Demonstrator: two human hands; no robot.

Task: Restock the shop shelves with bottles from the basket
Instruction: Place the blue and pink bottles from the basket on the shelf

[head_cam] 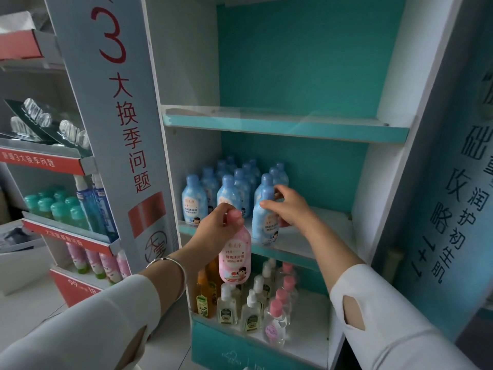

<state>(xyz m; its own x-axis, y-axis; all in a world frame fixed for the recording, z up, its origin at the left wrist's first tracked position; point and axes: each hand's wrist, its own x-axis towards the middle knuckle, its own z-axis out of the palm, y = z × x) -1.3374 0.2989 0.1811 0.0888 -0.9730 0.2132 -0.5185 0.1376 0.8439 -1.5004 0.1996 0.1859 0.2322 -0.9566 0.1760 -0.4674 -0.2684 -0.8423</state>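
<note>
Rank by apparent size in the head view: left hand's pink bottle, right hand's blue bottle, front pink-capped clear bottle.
1. pink bottle, nearest the camera
2. blue bottle, same shape, so that gap is unsure
3. pink-capped clear bottle, clearly smallest

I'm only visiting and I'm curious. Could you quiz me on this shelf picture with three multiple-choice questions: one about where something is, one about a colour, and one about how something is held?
1. Where is the blue bottle that the right hand grips?
A. on the top shelf
B. at the front of the middle shelf
C. on the bottom shelf

2. What colour is the shelf unit's back panel?
A. red
B. yellow
C. teal

3. How does the left hand hold the pink bottle?
A. flat on an open palm
B. with its fingers curled round the cap
C. pinched at its base

Answers:
1 B: its base sits at the middle shelf's front edge, ahead of the other blue bottles.
2 C: the panel behind every shelf is teal.
3 B: the fingers wrap the cap and the body hangs below.
</note>
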